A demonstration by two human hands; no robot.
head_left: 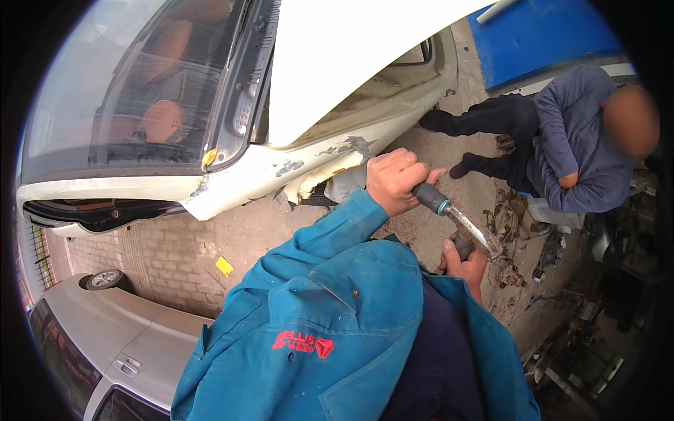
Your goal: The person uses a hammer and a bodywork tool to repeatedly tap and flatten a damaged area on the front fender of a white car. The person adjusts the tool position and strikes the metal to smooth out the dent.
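My left hand (pixel 399 181) is closed around the black grip of a hand tool (pixel 472 226). A teal ring marks the end of the grip, and a shiny, curved metal shaft runs from it toward my right. My right hand (pixel 466 265) wraps round a dark piece (pixel 463 245) beside the shaft's far end; I cannot tell whether the two are joined. Just beyond my left hand is a white car's front fender (pixel 270 172), with chipped paint and torn, bent edges. Above it stands the raised white hood (pixel 330 63).
A person (pixel 576 140) in a grey-blue top stands at the right, arms folded. Scrap parts (pixel 516 217) litter the ground near them. A silver car (pixel 119 337) stands lower left, by a yellow piece (pixel 223 266) on brick paving. A blue panel (pixel 540 35) is at upper right.
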